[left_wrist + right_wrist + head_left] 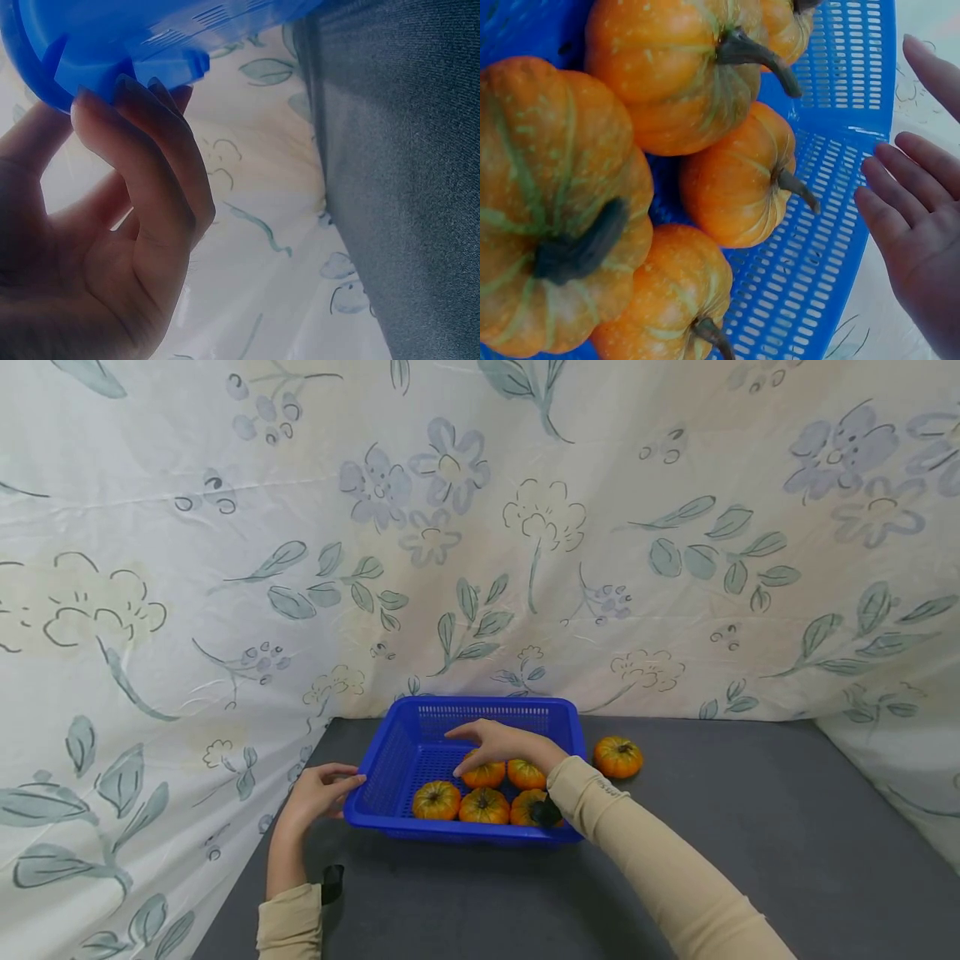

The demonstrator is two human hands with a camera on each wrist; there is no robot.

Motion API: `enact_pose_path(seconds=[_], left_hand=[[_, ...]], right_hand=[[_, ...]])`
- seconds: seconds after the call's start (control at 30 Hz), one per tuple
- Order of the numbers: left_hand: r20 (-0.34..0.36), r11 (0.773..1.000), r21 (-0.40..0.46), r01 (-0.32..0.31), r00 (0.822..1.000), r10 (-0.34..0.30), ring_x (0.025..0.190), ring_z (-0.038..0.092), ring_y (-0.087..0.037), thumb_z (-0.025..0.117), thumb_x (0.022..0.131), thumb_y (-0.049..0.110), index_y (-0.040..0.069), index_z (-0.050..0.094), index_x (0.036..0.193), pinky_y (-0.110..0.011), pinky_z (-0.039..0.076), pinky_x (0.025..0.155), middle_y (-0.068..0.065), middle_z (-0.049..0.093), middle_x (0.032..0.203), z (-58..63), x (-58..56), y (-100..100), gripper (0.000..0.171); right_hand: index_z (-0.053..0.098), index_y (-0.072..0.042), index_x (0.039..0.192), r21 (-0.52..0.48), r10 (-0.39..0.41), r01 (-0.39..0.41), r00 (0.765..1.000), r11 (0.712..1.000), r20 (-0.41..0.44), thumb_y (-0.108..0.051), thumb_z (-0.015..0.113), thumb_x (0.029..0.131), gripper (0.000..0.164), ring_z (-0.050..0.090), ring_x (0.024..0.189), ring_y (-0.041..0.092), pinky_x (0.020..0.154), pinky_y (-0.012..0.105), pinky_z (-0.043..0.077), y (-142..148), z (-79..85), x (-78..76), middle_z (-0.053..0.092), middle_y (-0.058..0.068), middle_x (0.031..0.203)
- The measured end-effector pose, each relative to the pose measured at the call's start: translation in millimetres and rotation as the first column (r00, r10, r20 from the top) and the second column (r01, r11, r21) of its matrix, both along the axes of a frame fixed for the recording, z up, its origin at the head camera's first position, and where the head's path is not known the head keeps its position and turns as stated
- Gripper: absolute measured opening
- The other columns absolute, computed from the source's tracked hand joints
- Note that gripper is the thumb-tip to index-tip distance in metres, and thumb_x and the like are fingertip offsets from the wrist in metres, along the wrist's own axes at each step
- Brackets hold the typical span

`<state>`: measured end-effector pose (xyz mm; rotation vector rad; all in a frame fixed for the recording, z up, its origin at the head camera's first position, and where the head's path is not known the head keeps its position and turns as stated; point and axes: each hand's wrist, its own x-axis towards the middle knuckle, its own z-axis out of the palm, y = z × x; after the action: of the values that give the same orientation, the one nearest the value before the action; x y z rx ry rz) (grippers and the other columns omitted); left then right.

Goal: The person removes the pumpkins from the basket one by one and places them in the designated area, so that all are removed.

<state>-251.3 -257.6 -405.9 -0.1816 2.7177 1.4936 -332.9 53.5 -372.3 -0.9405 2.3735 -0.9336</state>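
A blue plastic basket (483, 704) with slotted walls stands on the dark table and holds several small orange pumpkins (436, 800). My left hand (318, 795) pinches the basket's left rim between thumb and fingers, as the left wrist view shows from below. Over the basket's inside reaches my right hand (498, 743), above the pumpkins and holding nothing. In the right wrist view, its fingers (907, 176) are extended, apart from the pumpkins. Their dark stems show close up there. The right forearm hides part of the basket's right side.
One more pumpkin (618, 757) sits on the dark table (750, 827), outside the basket to its right. Behind the table hangs a floral cloth (480, 568), and it also runs along the left and right sides.
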Motion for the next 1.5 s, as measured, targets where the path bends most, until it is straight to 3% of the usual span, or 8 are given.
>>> enact_pose_path(seconds=[1.1,1.5], left_hand=[[0.013,1.000,-0.015,-0.021,1.000,0.021,0.081,0.069,-0.018,0.068,0.092,0.027,-0.005,0.060,0.125,-0.035,0.061,0.063,-0.025,0.069,0.108,-0.3,0.1,-1,0.048],[0.009,1.000,-0.008,-0.016,1.000,0.016,0.080,0.069,-0.016,0.069,0.091,0.028,-0.005,0.060,0.125,-0.035,0.061,0.063,-0.023,0.069,0.106,-1.5,-1.2,0,0.049]], right_hand=[[0.045,-0.011,0.146,0.022,0.044,-0.045,0.997,0.999,0.065,-0.026,0.070,0.091,0.062,0.040,0.142,0.026,0.117,0.043,0.035,-20,-9.0,-5.7,0.045,0.008,0.152],[0.044,-0.011,0.147,0.007,0.074,-0.077,0.977,0.997,0.202,-0.023,0.068,0.092,0.061,0.038,0.144,0.026,0.118,0.041,0.034,-21,-22.9,-12.3,0.042,0.009,0.154]])
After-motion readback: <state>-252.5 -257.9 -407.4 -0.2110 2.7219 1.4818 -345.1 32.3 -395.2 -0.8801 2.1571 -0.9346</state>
